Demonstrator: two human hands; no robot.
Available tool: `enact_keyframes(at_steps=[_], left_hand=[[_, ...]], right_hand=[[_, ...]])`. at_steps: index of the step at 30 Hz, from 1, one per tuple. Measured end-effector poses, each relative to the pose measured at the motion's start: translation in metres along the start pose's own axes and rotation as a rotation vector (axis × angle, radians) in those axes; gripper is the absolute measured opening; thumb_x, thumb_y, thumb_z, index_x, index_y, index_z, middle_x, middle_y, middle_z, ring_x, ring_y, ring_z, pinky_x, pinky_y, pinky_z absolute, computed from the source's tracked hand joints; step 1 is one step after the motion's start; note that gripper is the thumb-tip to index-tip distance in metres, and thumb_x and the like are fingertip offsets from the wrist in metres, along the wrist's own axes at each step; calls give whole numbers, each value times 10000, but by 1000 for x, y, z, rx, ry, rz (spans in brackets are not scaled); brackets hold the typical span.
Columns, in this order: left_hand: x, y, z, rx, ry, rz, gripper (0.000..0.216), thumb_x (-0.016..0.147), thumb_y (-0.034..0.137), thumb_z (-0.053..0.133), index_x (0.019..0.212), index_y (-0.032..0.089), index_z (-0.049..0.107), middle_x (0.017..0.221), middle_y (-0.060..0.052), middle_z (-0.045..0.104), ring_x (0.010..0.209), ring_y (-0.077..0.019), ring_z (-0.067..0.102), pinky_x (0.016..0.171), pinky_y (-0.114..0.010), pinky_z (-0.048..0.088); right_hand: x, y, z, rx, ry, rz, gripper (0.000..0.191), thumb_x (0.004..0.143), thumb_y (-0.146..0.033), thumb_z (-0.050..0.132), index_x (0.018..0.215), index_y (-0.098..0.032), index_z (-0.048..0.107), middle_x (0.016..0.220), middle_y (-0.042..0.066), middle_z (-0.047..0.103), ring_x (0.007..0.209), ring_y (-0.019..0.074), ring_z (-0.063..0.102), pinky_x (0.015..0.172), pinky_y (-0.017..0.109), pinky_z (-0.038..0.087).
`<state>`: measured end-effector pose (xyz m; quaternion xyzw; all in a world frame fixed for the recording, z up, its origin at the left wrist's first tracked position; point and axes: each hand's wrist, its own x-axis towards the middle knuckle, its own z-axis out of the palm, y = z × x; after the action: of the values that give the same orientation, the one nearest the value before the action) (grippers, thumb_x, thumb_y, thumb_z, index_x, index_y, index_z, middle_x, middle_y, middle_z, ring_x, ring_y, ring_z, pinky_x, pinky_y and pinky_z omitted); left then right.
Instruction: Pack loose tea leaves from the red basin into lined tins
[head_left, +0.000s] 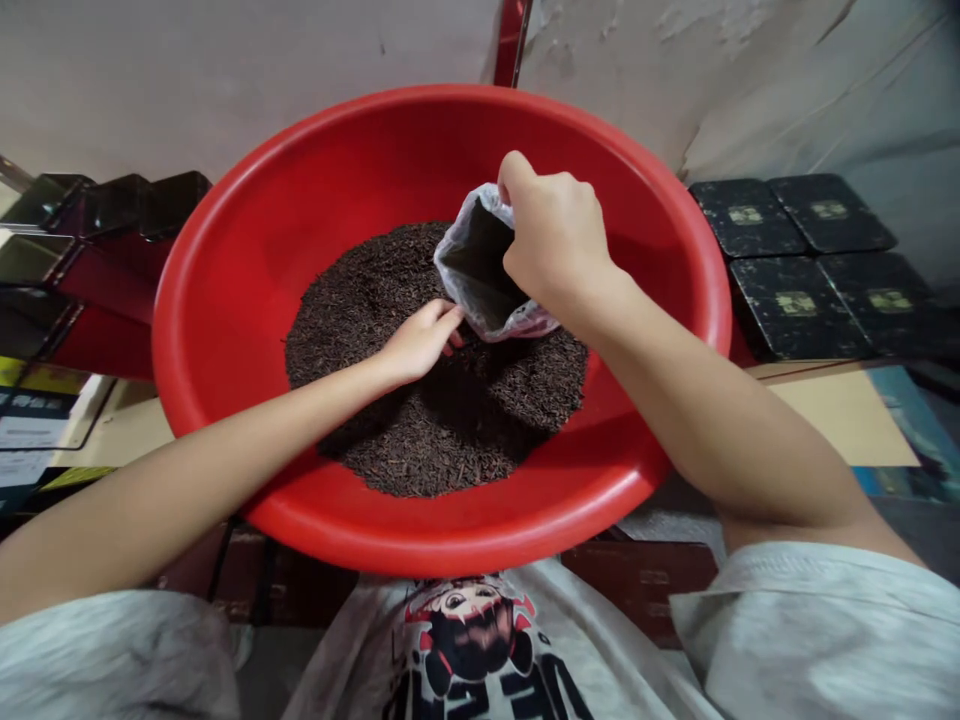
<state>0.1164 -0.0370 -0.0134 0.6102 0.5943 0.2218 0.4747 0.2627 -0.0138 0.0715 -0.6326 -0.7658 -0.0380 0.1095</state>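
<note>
A wide red plastic basin (pixel 217 300) holds a broad heap of dark, dry loose leaves (pixel 375 300) that look like tea. Just over the heap is a whitish bag (pixel 457 255), tilted, its mouth facing me and its inside dark. My right hand (pixel 555 230) is closed on the bag's upper right rim, its fingertips partly hidden. At the lower left of the mouth, my left hand (pixel 426 342) pinches the rim with the thumb, its other fingers curled below and partly hidden. A shadow falls on the leaves beneath the bag.
Several dark square tins (pixel 795 300) lie to the basin's right, beside a tan board (pixel 840 415). Stacked open dark red boxes (pixel 105 300) stand at the left. A pale wall (pixel 300 50) rises behind the basin. Dark red boxes (pixel 645 590) also show below its front edge.
</note>
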Motion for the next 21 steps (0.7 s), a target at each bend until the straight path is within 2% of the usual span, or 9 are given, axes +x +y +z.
enact_keyframes(at_steps=[2, 5, 8, 11, 14, 16, 18, 21], left_hand=[[1, -12, -13, 103, 145, -45, 219, 842, 254, 407, 966, 166, 565, 881, -60, 653, 823, -184, 617, 804, -312, 474], [1, -35, -34, 310, 318, -231, 268, 780, 227, 478, 1022, 176, 580, 1122, -95, 608, 1076, -234, 556, 952, -345, 406], [-5, -53, -47, 436, 393, -535, 373, 765, 275, 501, 1127, 200, 554, 1288, -126, 490, 1225, -301, 446, 1004, -398, 353], [-14, -60, -45, 432, 424, -727, 468, 751, 343, 504, 1196, 198, 490, 1326, -162, 434, 1249, -352, 403, 1003, -468, 330], [-20, -62, -40, 408, 412, -815, 561, 760, 431, 456, 1247, 153, 420, 1333, -204, 416, 1263, -368, 382, 1026, -498, 290], [-20, -62, -38, 387, 399, -826, 580, 787, 468, 384, 1273, 152, 392, 1341, -206, 409, 1273, -367, 375, 1035, -505, 277], [-17, -64, -39, 388, 398, -820, 582, 806, 480, 335, 1295, 168, 381, 1360, -201, 393, 1288, -369, 358, 1044, -516, 260], [-11, -67, -37, 433, 408, -796, 599, 797, 472, 364, 1313, 170, 392, 1381, -212, 365, 1298, -396, 329, 1044, -544, 243]], right_hand=[[4, 4, 3, -6, 8, -13, 401, 749, -12, 344, 1016, -183, 589, 1012, 143, 655, 979, 310, 611, 763, 379, 471], [5, -1, 15, -60, -119, -111, 347, 740, -4, 367, 905, -145, 638, 1000, 161, 658, 984, 307, 612, 753, 349, 465], [-2, -19, 34, -97, -304, -275, 332, 755, -10, 383, 913, -134, 648, 979, 153, 668, 935, 285, 633, 718, 329, 466], [-11, -34, 49, -70, -360, -353, 362, 767, -8, 394, 1043, -112, 604, 952, 158, 669, 917, 261, 637, 702, 312, 462], [-10, -31, 50, -74, -324, -234, 512, 749, -97, 499, 1259, -88, 447, 1014, 181, 646, 952, 285, 619, 725, 348, 468], [-5, -22, 46, -115, -380, -127, 637, 719, -229, 584, 1312, -91, 398, 1128, 207, 602, 1036, 329, 578, 759, 392, 470], [-2, -15, 40, -149, -489, -74, 673, 704, -334, 605, 1310, -104, 422, 1172, 214, 581, 1063, 346, 560, 756, 407, 472], [-6, -18, 38, -217, -564, -52, 513, 729, -319, 594, 1204, -131, 559, 1061, 188, 642, 930, 312, 617, 679, 383, 470]])
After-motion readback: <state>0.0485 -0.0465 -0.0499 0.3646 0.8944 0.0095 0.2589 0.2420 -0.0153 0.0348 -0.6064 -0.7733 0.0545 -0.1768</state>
